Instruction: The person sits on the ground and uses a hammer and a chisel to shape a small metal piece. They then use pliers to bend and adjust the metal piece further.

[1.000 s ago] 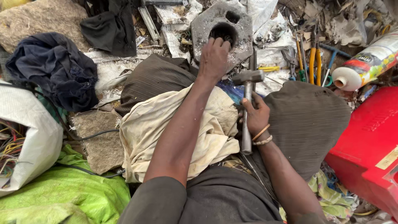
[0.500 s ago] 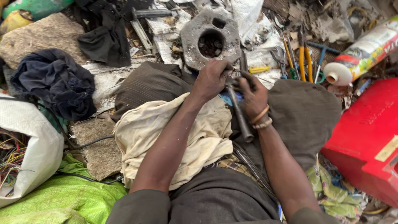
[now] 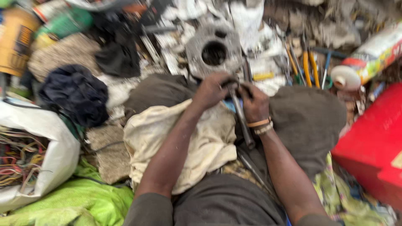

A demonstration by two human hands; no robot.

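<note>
**Both hands closed on a metal rod in front of a grey housing**

The left hand (image 3: 213, 90) is seen clenched around the upper end of a dark metal rod (image 3: 242, 119); the right hand (image 3: 253, 102) is wrapped around the same rod just beside it, on the right. The rod is held tilted, its top near the hands and its lower end pointing toward the near side, over the lap. Two bands (image 3: 260, 125) are worn at the right wrist.

Just beyond the hands, on the far side, a grey metal housing (image 3: 213, 50) with a round central hole is lying among scrap. A cream cloth (image 3: 184, 144) is draped over the left knee, under the left forearm.

To the right, a red box (image 3: 372, 146) is noted; far right, a white bottle (image 3: 368, 56) on its side. Yellow-handled tools (image 3: 309, 67) lie between housing and bottle. To the left, a dark blue cloth bundle (image 3: 75, 94) and a white sack holding coloured wires (image 3: 42, 155) are recorded. The picture is motion-blurred; fine detail cannot be told.
</note>
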